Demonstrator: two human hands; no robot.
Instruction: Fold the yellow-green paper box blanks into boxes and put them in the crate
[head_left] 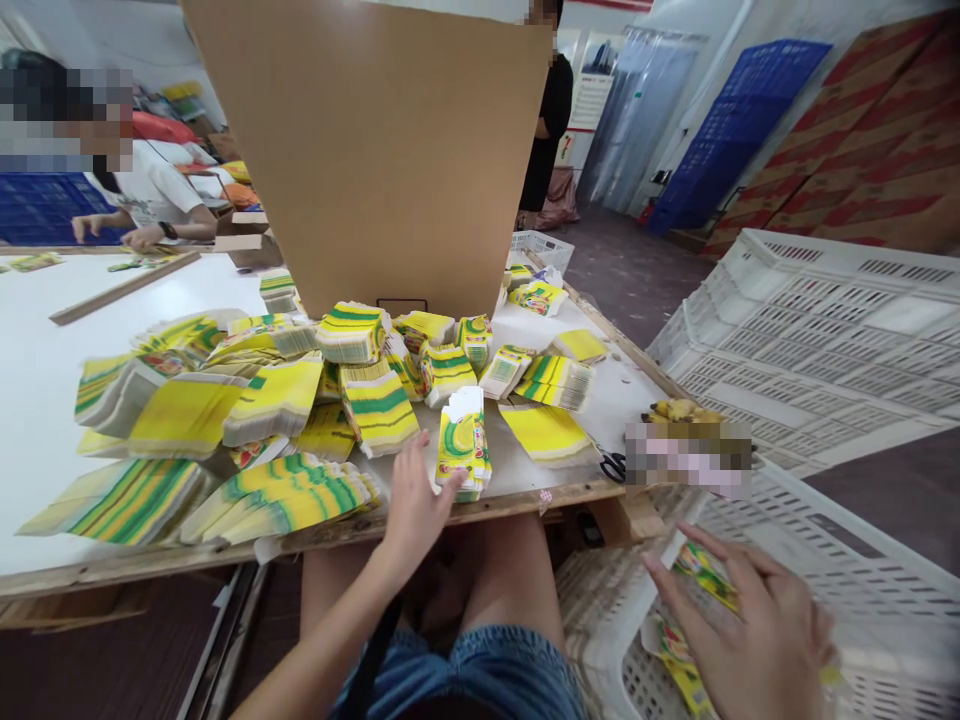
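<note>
Over crate [847, 562], right hand [776, 625] pinching packet [709, 577], left [415, 510] (spread)

The person beside me wears short, mid-blue denim shorts [517, 665], the woven cloth streaked with paler, faded patches and the legs cut high. A narrow, black, smooth-looking strap [375, 648] slants across the left leg of the shorts. Just beyond the shorts' hems, both thighs [519, 580] are bare. On the shorts' left side, the slim left forearm [322, 632] is bare, as is the slender-fingered left hand [416, 505]. Out to the shorts' right, the right hand [765, 620] is ungloved too.
</note>
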